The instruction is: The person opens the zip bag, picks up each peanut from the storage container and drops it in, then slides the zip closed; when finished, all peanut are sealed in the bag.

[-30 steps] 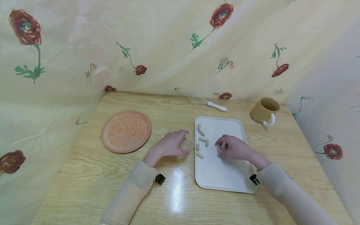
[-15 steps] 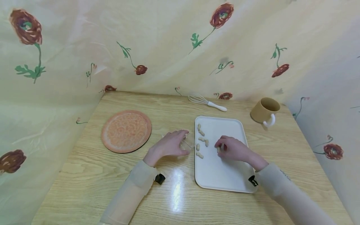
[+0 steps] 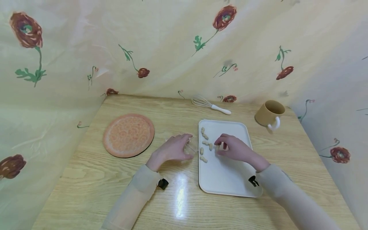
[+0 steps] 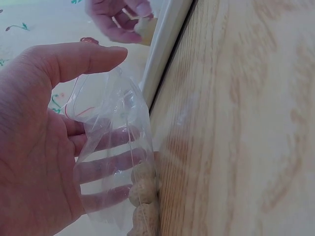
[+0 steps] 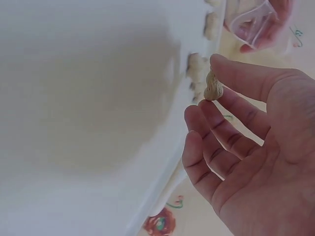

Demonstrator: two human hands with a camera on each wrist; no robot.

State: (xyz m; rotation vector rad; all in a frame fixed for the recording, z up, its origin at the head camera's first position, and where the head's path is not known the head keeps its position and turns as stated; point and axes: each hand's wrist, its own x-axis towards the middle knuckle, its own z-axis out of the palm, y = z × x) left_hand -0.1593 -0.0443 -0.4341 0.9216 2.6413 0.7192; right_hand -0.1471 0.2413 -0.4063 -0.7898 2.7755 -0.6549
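My right hand pinches a single peanut between thumb and fingertips, over the white tray. Along the tray's left side lie several more peanuts in a loose line. To the left of the tray, my left hand is curved round a clear plastic bag, thumb on one side and fingers on the other. The bag's mouth faces the tray, and unshelled peanuts lie inside it, low against the table side.
A round orange patterned mat lies on the wooden table at the left. Behind the tray is a whisk with a white handle. A tan mug with a white handle stands at the back right. Flowered sheeting hangs behind.
My right hand has shifted left with the peanut, closer to the line of peanuts. The left hand stays in place at the bag. The head view has tilted very slightly.
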